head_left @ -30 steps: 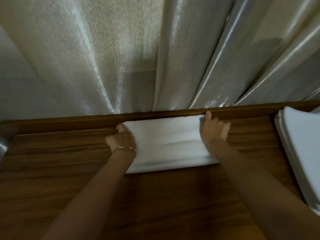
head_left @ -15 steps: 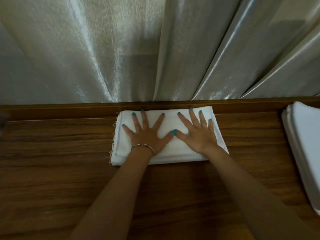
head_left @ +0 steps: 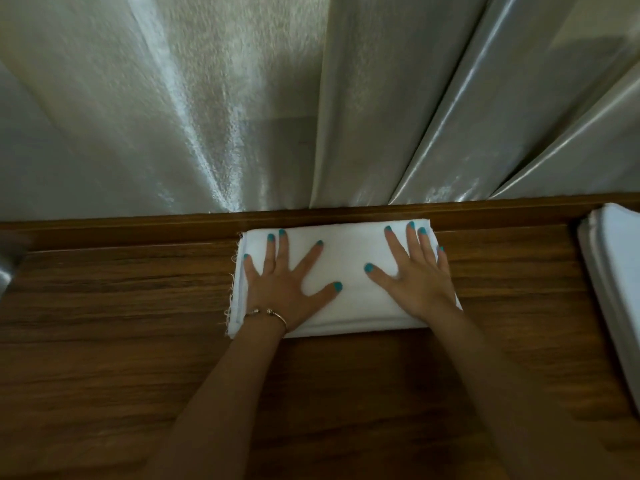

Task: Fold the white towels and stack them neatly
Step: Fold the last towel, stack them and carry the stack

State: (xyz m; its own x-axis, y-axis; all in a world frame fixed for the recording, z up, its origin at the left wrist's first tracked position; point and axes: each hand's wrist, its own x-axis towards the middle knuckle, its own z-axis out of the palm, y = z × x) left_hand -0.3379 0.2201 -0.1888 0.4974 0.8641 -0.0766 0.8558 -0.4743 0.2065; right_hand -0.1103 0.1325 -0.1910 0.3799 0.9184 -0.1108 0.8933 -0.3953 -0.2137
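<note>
While both palms press flat, left hand (head_left: 282, 282) and right hand (head_left: 415, 275) lie with fingers spread on the folded towel (head_left: 346, 271); towel stack (head_left: 616, 271) sits right of the right hand.

Bare table (head_left: 121, 341) lies open left of the towel (head_left: 346, 271); curtain (head_left: 242, 116) walls off the back, and the stack (head_left: 616, 289) blocks the right edge.
</note>
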